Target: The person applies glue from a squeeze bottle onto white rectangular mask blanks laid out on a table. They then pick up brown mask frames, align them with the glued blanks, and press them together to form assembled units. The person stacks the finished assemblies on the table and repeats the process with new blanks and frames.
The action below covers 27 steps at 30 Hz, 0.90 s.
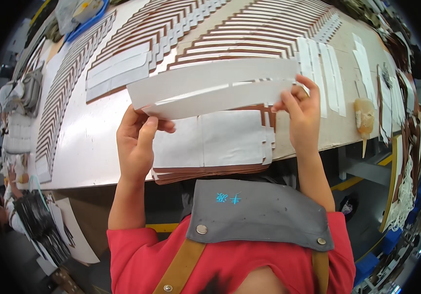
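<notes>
The left hand [139,139] pinches the near left corner of a white strip [196,76], thumb on top, fingers curled beneath; the right hand [298,108] grips the right end between thumb and fingers. The strip hangs level above the near edge of the table [90,122], a long slit running along it. I'd keep both ends equally taut, since the slit looks likely to gape or crease if one hand pulls harder, and keep fingertips light at the corners. So, two hands, one strip. Below it sits one pile [232,139] of white, brown-edged panels, its layers too tight to count. Farther off lie three rows [249,29] of overlapping panels, also beyond counting. To the right I count one amber bottle [365,116]; at far left, one blue tray [87,21].
</notes>
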### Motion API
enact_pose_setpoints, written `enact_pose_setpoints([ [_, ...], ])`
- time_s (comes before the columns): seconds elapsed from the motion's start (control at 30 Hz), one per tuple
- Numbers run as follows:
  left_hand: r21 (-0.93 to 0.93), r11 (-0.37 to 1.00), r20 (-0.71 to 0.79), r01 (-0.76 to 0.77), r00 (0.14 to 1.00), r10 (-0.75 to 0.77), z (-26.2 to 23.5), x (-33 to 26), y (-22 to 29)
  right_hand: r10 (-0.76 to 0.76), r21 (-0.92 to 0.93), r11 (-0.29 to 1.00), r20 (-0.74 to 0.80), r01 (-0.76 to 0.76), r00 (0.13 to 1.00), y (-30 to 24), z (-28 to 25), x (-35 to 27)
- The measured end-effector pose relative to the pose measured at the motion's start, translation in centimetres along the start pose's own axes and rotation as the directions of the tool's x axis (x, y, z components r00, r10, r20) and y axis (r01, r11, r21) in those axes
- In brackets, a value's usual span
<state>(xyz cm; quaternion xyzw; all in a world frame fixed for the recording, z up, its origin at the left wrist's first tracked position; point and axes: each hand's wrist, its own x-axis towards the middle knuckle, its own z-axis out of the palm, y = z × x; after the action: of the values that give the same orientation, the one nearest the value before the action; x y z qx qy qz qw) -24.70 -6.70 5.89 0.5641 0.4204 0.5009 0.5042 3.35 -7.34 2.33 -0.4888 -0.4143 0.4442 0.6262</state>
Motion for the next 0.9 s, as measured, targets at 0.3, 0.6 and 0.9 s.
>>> enact_pose_setpoints([
  [0.3,0.385,0.907,-0.169,0.173,0.979,-0.115,-2.7,-5.3,-4.4,0.064,-0.321,0.947,0.150,-0.013,0.987,2.9,-0.5,-7.2],
  [0.6,0.684,0.725,-0.042,0.080,0.997,-0.071,-3.1,-4.7,-4.5,0.123,-0.529,0.849,0.185,-0.007,0.975,2.5,0.0,-6.7],
  [0.9,0.734,0.678,0.016,0.040,0.997,-0.076,-3.4,-4.2,-4.3,0.095,-0.698,0.711,0.211,0.082,0.973,1.8,0.9,-6.1],
])
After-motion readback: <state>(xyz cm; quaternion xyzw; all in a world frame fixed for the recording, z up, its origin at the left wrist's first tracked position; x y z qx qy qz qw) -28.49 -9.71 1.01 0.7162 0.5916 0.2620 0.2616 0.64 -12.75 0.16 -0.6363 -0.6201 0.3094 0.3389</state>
